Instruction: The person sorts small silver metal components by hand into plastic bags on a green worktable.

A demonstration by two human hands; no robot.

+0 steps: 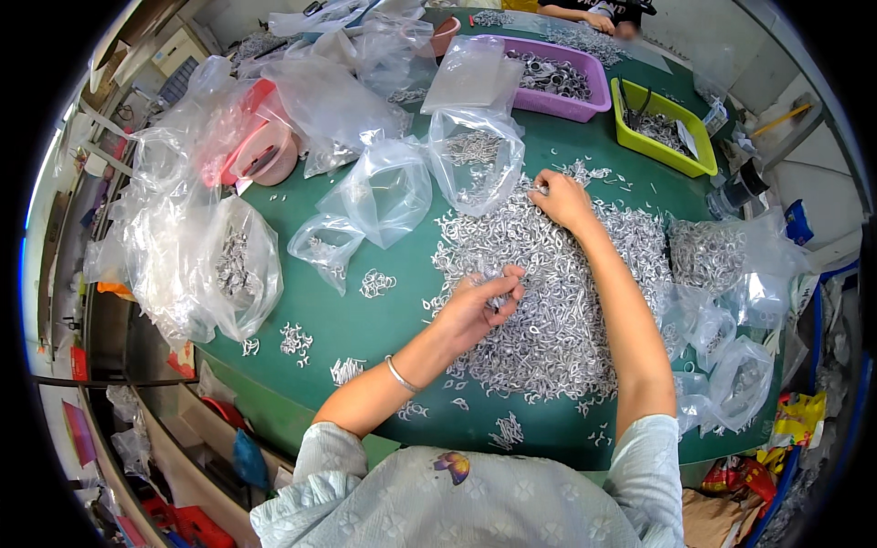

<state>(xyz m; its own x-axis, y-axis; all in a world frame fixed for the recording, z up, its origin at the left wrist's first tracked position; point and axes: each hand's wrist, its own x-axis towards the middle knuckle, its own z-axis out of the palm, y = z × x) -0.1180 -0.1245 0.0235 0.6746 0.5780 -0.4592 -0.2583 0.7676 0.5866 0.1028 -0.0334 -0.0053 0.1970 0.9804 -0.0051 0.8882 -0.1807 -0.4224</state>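
A wide heap of small silvery metal pieces (557, 320), many of them curved or ring-like, covers the middle of the green table. Over its left part, my left hand (477, 309) is turned palm up, the fingers curled around several of these pieces. My right hand (564, 199) reaches to the heap's far edge, fingertips pinched together at the pieces; what is between them is too small to make out. Just beyond the hands, an open clear plastic bag (477, 187) has metal pieces inside. Left of it stands another open clear bag (388, 196).
Small sorted piles (376, 283) lie left of the heap. Bulky plastic bags (174, 247) and a pink basin (267, 155) crowd the left. A purple bin (566, 105) and a lime-green bin (662, 151) hold parts. Filled bags (708, 256) line the right. Another person's hand (598, 23) is at the far end.
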